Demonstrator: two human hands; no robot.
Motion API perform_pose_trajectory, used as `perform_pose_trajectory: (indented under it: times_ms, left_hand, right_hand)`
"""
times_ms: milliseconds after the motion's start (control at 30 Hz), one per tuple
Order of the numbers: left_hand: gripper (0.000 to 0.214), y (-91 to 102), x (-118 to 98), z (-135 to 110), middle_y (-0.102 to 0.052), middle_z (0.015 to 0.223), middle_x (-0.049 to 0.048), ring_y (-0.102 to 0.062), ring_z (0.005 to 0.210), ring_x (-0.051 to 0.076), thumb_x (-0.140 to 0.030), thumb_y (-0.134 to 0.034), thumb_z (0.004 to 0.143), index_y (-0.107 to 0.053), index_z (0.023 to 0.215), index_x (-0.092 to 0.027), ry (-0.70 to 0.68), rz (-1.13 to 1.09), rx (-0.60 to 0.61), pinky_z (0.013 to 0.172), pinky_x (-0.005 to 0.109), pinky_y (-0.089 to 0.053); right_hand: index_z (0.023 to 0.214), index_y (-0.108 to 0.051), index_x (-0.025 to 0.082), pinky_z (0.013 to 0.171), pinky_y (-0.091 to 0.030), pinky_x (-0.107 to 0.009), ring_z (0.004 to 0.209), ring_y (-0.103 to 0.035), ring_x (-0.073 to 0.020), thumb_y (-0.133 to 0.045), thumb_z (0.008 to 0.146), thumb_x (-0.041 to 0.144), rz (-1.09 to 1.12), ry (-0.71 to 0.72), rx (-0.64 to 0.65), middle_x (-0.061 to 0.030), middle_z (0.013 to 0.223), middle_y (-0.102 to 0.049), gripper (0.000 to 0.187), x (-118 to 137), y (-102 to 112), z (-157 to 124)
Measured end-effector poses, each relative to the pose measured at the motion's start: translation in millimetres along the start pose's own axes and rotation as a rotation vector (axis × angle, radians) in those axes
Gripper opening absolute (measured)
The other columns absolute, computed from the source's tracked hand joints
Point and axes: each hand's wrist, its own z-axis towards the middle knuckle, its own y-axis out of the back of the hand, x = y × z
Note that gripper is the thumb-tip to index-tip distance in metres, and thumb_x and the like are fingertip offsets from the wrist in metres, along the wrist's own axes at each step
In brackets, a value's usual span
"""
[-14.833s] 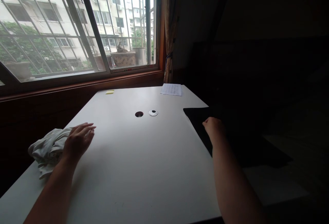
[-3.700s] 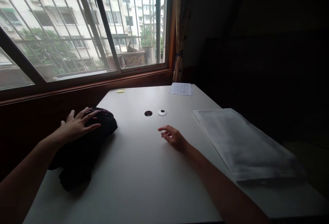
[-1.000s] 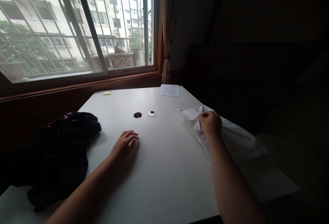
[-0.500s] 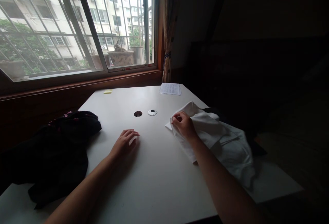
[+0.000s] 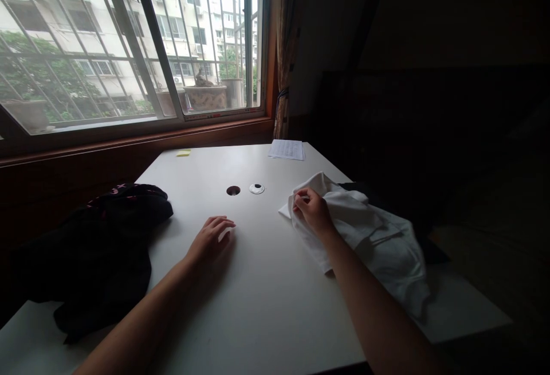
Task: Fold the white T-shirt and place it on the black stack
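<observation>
On the right of the white table (image 5: 258, 283) lies a crumpled white garment (image 5: 365, 214), with a pointed corner toward the middle. My right hand (image 5: 313, 209) rests over its near left part, fingers pinched together on the fabric; the fingertips are partly hidden. My left hand (image 5: 212, 236) is over the middle of the table, holding nothing, its fingers loosely stretched and slightly curved. Left of it, a black garment (image 5: 107, 249) with pink marks lies heaped at the table's edge.
Beyond my hands are a round hole (image 5: 233, 190) and a white round cover (image 5: 256, 188). A yellow sticky note (image 5: 183, 152) and printed papers (image 5: 286, 149) lie at the far edge. Dark cloth (image 5: 433, 249) shows behind the white garment. A barred window (image 5: 129, 48) stands behind the table.
My right hand has shifted slightly to the right over the white garment. My left hand keeps its place. The whole view has moved a little.
</observation>
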Motion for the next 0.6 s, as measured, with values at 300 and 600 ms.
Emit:
perform_pose_trajectory:
  times_ms: [300,600]
  left_hand:
    - [0.026,4.3,-6,3,-0.069,0.116,0.0057,-0.059,0.113,0.025,-0.014,-0.051,0.095,-0.066,0.113,-0.025,0.006,-0.001,0.000,0.098,0.046,-0.053]
    - [0.027,4.6,-8,3,-0.066,0.122,0.0073,-0.057,0.117,0.026,-0.025,-0.056,0.098,-0.061,0.124,-0.026,-0.019,0.047,0.022,0.098,0.047,-0.053]
  right_hand:
    - [0.086,-0.059,0.022,0.057,-0.053,-0.030,0.063,-0.069,-0.0212,-0.062,0.082,0.043,0.073,-0.089,0.007,-0.0027,0.069,-0.069,0.022,-3,-4,-1]
    - [0.089,-0.060,0.020,0.064,-0.045,-0.027,0.067,-0.057,-0.0144,-0.071,0.080,0.045,0.483,-0.178,0.238,0.0010,0.075,-0.062,0.028,27,-26,-20]
